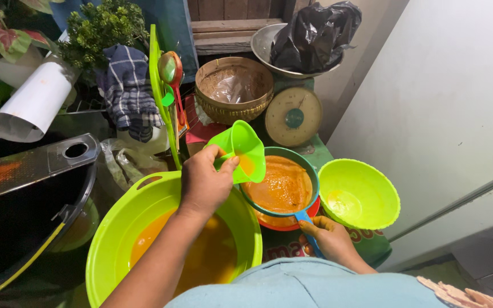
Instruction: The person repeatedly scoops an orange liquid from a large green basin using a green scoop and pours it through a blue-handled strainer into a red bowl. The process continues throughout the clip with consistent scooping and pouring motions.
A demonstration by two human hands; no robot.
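- Head view: I see the left hand (203,185) gripping a light lime-green plastic scoop (241,150), tilted over the blue-rimmed strainer of orange pulp (281,185).
- Right hand (329,236) clasps the strainer's blue handle (309,228), just right of the big lime-green basin of orange liquid (109,251).
- Wet plastic, likely slippery; I'd hold the scoop by its handle.

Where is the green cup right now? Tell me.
In the head view, just left of centre, the green cup is in the left hand, tilted over the blue-rimmed strainer of orange pulp, above the big green basin.

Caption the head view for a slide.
Left hand tips green cup of orange liquid into strainer; right hand holds its blue handle.
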